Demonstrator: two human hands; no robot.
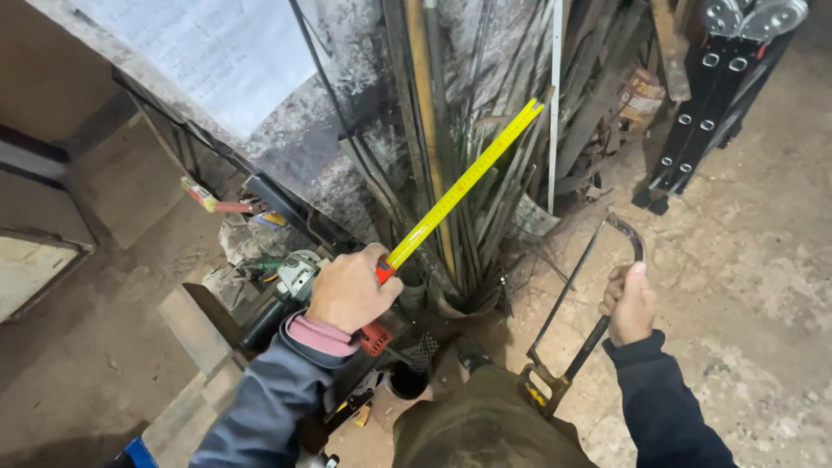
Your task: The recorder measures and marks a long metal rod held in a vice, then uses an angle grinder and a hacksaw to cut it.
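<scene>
My left hand [348,290] grips a red tape measure case, mostly hidden by the fingers. Its yellow tape blade [464,184] runs up and to the right, stiff, ending near a bundle of metal rods [472,173] leaning against the wall. My right hand [629,305] holds the frame of a hacksaw [574,310] near its curved far end; the saw hangs down toward my knee, with its blade on the left side.
An angle grinder [290,286] and small tools lie on a low cluttered bench [186,325] under my left arm. A black folding ladder [715,95] leans at the top right. A paper sheet [217,52] hangs on the wall. Dusty concrete floor [745,286] at right.
</scene>
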